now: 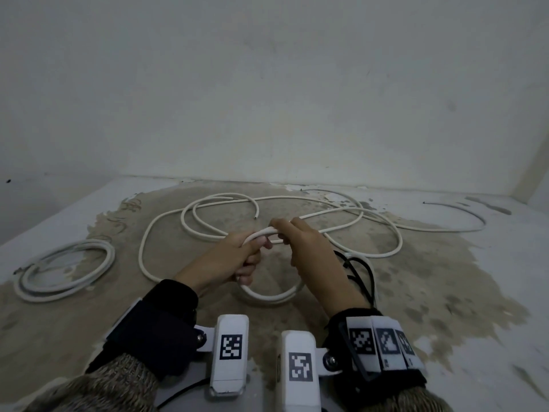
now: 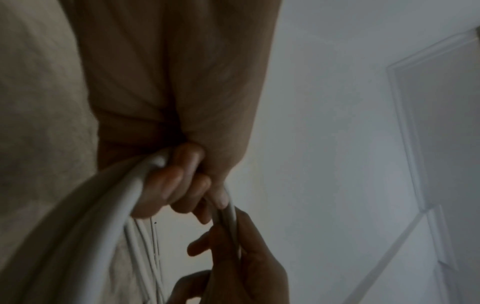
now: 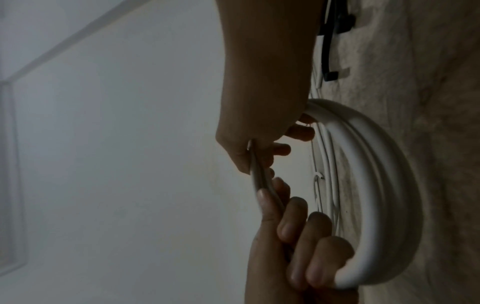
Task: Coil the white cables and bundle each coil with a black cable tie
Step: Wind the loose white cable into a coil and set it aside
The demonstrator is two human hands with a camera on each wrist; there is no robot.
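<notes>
Head view: left hand (image 1: 237,257) has its grip closed round a small started coil (image 1: 269,295) of white cable, loops hanging below the fist and resting on the surface (image 1: 445,292). Right hand (image 1: 309,248) pinches the feed strand just beside the left thumb, laying it into the coil. Rest of the loose cable (image 1: 297,212) sprawls in wide loops behind the hands, toward the wall (image 1: 267,84); a cut end shows near the middle. One finished-looking coil (image 1: 66,270) lies flat, well apart to the left. Black cable ties (image 1: 359,272) sit just right of the right wrist.

Step, as I read it: adding the next turn. Doing it well: match loop size to those already held, give the strand a slight roll so it lies flat without kinking, and slide the right hand out along the feed rather than yanking, since the loose loops cross each other and could snag.

Orientation: started coil stands roughly upright, its plane facing the person; feed strand runs left to right between the hands, then away to the far right.
</notes>
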